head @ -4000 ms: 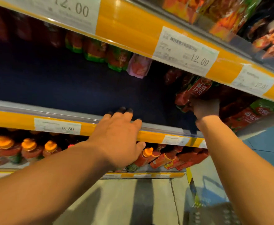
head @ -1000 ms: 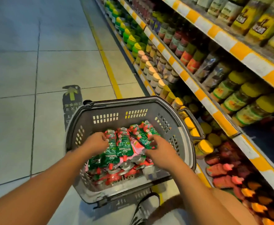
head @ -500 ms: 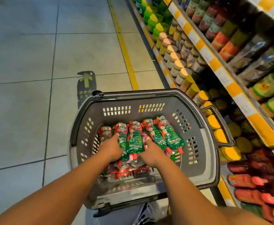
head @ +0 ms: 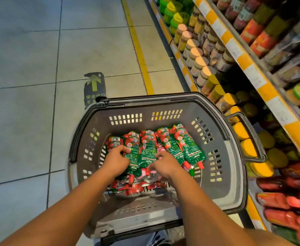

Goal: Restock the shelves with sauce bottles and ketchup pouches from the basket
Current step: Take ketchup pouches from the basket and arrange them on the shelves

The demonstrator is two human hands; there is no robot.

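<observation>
Both of my hands are down in the grey basket (head: 234, 174), which sits on the tiled floor (head: 30, 86) in front of me. My left hand (head: 116, 161) curls its fingers round the green and red ketchup pouches (head: 145, 150) at the 9 o'clock side of the pile, gripping the edge of one. My right hand (head: 165, 165) lies on the pile just at 3 o'clock of the left one, its fingers bent over the pouches and its thumb pressed against a pouch, so it too holds them. Several pouches fan out at 12 o'clock from my knuckles, labels up, their red caps pointing back toward me; more lie underneath, flat on the basket bottom. At 3 o'clock of the basket, just beside its side handle (head: 252, 139), runs the shelving (head: 252, 68) with yellow price strips, stocked with jars with yellow, tan and green lids. Red pouches (head: 278, 201) lie on the low shelf at 4 o'clock. A yellow line (head: 138, 47) and a floor arrow sticker (head: 94, 84) show at 12 o'clock, beyond the basket rim.
</observation>
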